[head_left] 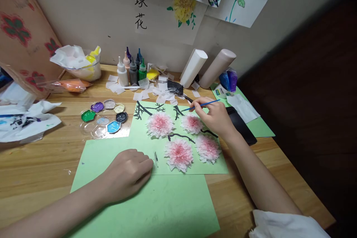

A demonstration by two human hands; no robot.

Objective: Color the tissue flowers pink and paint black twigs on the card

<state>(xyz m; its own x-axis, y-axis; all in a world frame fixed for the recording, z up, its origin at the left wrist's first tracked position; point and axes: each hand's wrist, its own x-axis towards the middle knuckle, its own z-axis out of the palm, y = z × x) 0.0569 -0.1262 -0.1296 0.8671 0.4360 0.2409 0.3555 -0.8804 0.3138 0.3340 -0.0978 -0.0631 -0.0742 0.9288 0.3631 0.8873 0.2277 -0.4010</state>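
A thin blue brush (205, 103) is held between the fingers of my right hand (213, 113), its tip at a black branch near the top of the green sheet (139, 130). Several pink and white paper flowers (178, 152) lie on that sheet, with black painted branches (180, 135) among them. My left hand (129, 171) rests at the sheet's left part, its fingers curled under; what they hold, if anything, is hidden. Beneath is a larger green sheet (167, 208).
A paint palette (103, 121) sits left of the sheet. Behind stand paint bottles (133, 70), scattered paper squares (158, 91), two cylinders (193, 68) and a bowl (86, 70). Stained tissue (30, 122) lies far left; a black object (242, 128) is by my right forearm.
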